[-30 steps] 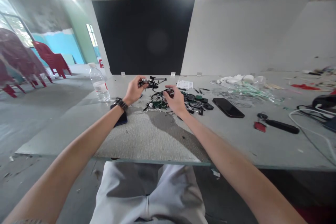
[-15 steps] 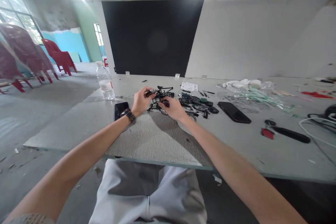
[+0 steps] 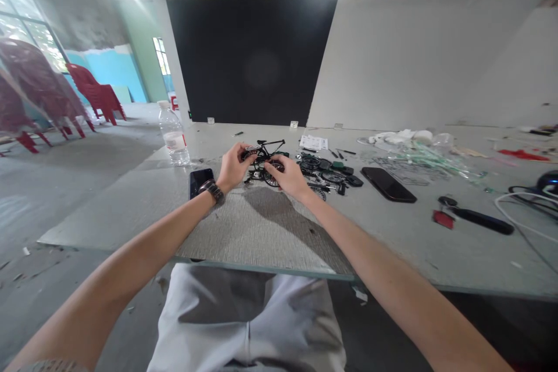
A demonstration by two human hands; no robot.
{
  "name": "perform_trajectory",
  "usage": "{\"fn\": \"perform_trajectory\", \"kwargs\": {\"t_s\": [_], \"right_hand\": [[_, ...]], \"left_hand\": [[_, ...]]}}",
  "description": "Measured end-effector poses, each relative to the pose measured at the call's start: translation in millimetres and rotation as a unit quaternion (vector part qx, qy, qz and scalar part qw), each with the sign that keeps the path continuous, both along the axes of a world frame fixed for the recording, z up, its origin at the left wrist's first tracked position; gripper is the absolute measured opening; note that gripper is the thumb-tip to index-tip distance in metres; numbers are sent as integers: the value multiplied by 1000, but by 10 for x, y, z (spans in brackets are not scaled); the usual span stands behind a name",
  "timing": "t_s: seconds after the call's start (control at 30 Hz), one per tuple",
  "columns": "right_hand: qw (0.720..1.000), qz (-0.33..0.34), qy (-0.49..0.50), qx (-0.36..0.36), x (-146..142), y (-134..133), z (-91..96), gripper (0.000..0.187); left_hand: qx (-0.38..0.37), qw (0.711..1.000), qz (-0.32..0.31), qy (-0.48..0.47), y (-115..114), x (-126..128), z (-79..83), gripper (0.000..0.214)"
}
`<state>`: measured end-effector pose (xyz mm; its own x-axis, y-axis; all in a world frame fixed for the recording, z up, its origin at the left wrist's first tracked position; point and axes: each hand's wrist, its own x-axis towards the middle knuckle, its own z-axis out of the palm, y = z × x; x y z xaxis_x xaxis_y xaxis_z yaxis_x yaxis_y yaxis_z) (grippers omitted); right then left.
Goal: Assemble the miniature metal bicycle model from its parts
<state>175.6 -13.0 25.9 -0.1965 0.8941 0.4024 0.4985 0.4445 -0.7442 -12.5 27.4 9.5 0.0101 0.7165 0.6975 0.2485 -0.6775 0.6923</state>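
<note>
A small black model bicycle (image 3: 271,143) is up off the table between my two hands, its saddle and bare frame end showing at the top. My left hand (image 3: 234,167), with a dark watch on the wrist, has its fingers closed round the bicycle's left, wheeled end. Close on the right, my right hand (image 3: 289,175) pinches at the lower part of the bicycle; the fingertips cover just what they grip. Under the hands a spoked wheel (image 3: 272,176) and more dark bicycle parts show, partly hidden.
Several black model parts (image 3: 333,177) lie right of my hands. A phone (image 3: 387,185) and a black-handled tool (image 3: 483,220) are farther right. At left are a second phone (image 3: 200,176) and a water bottle (image 3: 175,139). Paper (image 3: 314,142) and plastic wrapping (image 3: 429,154) lie behind.
My right hand's fingers have shifted up slightly and straightened a little, so more of the spoked wheel below shows. The bicycle has tilted slightly. My left hand keeps its grip.
</note>
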Motion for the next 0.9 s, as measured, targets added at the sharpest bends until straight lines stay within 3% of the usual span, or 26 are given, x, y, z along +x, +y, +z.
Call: {"fn": "perform_trajectory", "kwargs": {"t_s": [0.2, 0.43, 0.67, 0.9], "right_hand": [[999, 33, -4, 29, 18, 7, -15, 42], [998, 63, 11, -15, 31, 28, -50, 48], [993, 95, -36, 55, 42, 47, -29, 62], [991, 32, -16, 130, 34, 40, -10, 54]], "left_hand": [[-102, 988, -32, -112, 80, -4, -25, 21], [-230, 922, -117, -287, 110, -39, -7, 21], [-265, 900, -134, -320, 109, -77, 31, 17], [-270, 895, -137, -328, 98, -66, 50, 11]]}}
